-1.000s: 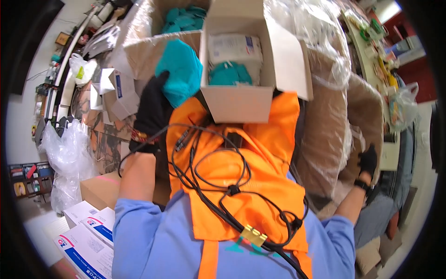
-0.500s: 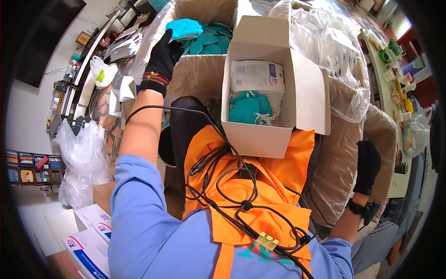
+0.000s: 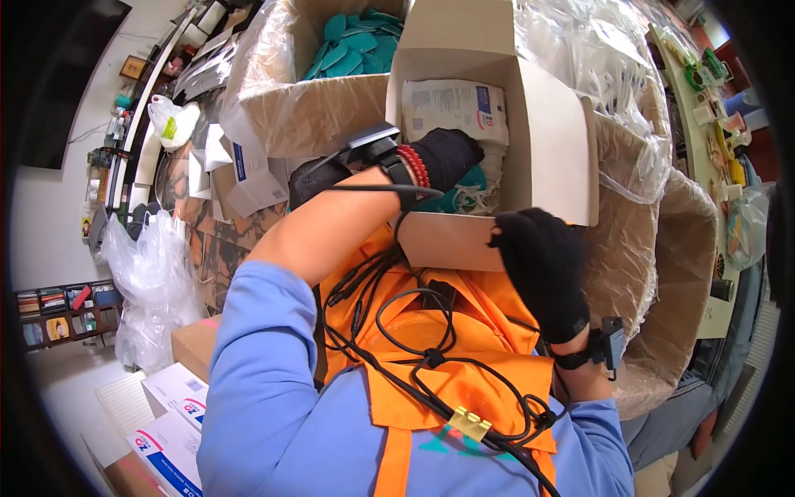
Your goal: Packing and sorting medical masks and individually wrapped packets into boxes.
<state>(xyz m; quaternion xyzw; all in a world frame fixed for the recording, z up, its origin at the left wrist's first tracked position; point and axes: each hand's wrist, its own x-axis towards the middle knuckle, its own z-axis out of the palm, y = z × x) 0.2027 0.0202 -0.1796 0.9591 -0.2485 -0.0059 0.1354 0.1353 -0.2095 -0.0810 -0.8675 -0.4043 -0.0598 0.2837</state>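
Note:
An open white cardboard box (image 3: 451,242) rests on my lap, holding white printed packets (image 3: 455,112) and teal face masks (image 3: 469,189) with white straps. My left hand (image 3: 447,159), in a black glove, reaches into it over the masks. The back of that hand hides its fingers, so whether it grips anything does not show. My right hand (image 3: 542,269), also black-gloved, is at the box's near right corner with its fingers curled in. Anything inside those fingers is hidden.
Behind the box stands a plastic-lined carton (image 3: 319,103) with loose teal masks (image 3: 358,45). Lined cartons with clear bags (image 3: 596,62) stand at right. White folded boxes (image 3: 248,178) lie at left, printed boxes (image 3: 170,451) lower left. Black cables (image 3: 435,358) cross my orange apron (image 3: 414,331).
My left hand has moved from a teal mask stack at the back carton into the white box. That stack no longer shows there. My right hand has come in from the right.

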